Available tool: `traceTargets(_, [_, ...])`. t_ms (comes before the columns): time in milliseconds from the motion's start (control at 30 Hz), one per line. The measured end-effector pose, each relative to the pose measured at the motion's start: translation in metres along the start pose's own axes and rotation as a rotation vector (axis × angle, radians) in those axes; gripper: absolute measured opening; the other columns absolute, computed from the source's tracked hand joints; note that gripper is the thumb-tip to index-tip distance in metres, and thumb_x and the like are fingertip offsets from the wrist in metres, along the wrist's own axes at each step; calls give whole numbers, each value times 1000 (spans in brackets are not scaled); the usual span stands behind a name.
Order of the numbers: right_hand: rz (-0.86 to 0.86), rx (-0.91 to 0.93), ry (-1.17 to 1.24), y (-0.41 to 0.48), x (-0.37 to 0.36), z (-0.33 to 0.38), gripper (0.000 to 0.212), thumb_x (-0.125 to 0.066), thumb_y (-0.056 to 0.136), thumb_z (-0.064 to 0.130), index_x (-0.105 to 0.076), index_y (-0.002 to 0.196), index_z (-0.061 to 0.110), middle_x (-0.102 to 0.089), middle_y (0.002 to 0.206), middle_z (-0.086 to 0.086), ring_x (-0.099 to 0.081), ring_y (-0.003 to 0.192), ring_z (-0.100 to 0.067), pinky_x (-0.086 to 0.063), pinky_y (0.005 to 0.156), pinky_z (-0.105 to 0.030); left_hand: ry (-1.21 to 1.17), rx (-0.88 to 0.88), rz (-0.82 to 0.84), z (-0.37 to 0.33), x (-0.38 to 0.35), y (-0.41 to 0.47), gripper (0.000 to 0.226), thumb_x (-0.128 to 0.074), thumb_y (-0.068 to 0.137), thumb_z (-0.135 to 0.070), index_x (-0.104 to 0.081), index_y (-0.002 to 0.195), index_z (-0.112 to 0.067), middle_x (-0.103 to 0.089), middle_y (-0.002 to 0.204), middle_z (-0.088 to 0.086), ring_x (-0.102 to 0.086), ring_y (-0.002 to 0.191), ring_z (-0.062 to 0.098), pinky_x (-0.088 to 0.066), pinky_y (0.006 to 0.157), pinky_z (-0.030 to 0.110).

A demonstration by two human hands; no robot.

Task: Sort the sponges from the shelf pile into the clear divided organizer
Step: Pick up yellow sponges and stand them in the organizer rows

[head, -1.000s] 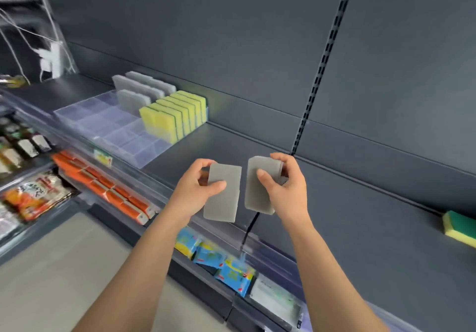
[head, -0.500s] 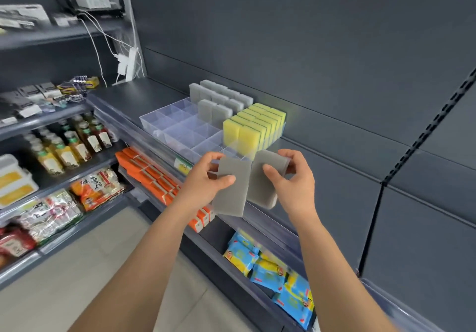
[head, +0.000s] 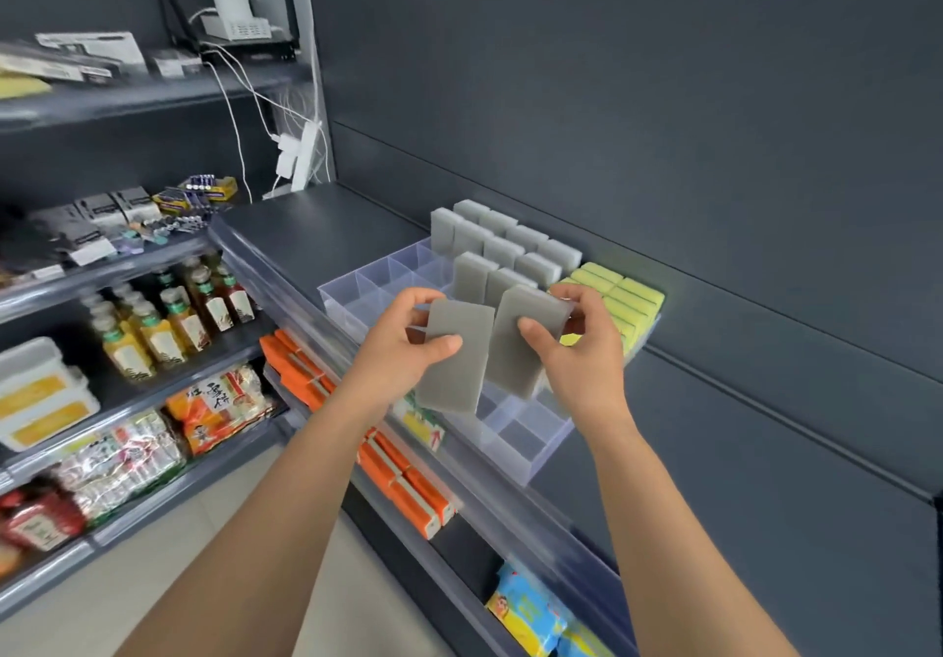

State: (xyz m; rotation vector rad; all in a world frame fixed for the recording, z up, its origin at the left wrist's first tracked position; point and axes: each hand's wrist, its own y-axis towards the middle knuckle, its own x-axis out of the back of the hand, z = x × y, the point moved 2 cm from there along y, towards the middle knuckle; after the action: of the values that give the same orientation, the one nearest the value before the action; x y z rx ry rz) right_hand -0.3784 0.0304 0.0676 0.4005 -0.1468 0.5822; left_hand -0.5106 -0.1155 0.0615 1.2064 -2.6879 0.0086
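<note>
Dark shelf (head: 316, 233) is recorded, with the clear divided organizer (head: 515, 447) set at its front edge. Bottles (head: 168, 319) are seen well left of the organizer and lower down. Orange packs (head: 403, 483) are lined up on the tier below the organizer. Grey sponges (head: 502, 248) are stood upright in rows in the organizer's far cells. Yellow sponges (head: 627, 299) are packed upright in its far right cells, just beside the grey rows. Both hands are held above the organizer's middle, nearer the viewer than the filled cells. Left hand (head: 403, 355): one grey sponge is pinched, thumb laid across the front face, fingers behind the top edge. Right hand (head: 587, 360): a second is pinched the same way, fingers curled over the top. Left sponge (head: 451, 355) and right sponge (head: 520, 345) are held upright side by side, close together, above the organizer; whether their edges touch cannot be told. Neither is set in a cell.
</note>
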Motion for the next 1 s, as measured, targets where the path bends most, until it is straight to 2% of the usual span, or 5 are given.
traceTargets(333, [18, 32, -43, 92, -63, 2, 40, -73, 80, 22, -57, 116, 28, -58, 113, 11, -53, 94, -4, -44, 82, -20, -7, -80, 18, 4, 43, 102, 46, -64, 85, -1, -56, 107, -40, -63, 111, -2, -58, 100, 17, -48, 86, 30])
traceTargets(500, [11, 20, -57, 123, -89, 4, 35, -73, 80, 22, -52, 106, 33, -57, 104, 15, -51, 86, 3, -39, 70, -4, -30, -99, -2, 11, 67, 147, 47, -64, 84, 0, -55, 103, -42, -64, 110, -6, -60, 103, 16, -49, 84, 31])
traceTargets(667, [-17, 16, -121, 151, -122, 4, 34, -72, 80, 18, -50, 105, 27, -57, 101, 9, -48, 72, 12, -36, 67, -2, -57, -117, -11, 22, 92, 194, 55, -64, 84, 0, -52, 105, -50, -62, 114, -9, -59, 106, 13, -48, 91, 35])
traceTargets(833, [-51, -39, -268, 170, -153, -4, 36, -70, 81, 19, -51, 110, 30, -57, 111, 6, -53, 73, -5, -46, 75, -27, -28, -108, 75, 37, 110, 243, 59, -65, 83, -1, -53, 100, -56, -62, 112, -13, -59, 104, 9, -49, 89, 32])
traceTargets(1000, [-35, -98, -497, 178, -169, -14, 37, -68, 82, 20, -52, 114, 29, -55, 115, 7, -48, 73, -8, -41, 74, -27, -3, -110, 200, 48, 115, 280, 55, -67, 82, -4, -52, 102, -53, -61, 109, -14, -59, 102, 11, -48, 80, 29])
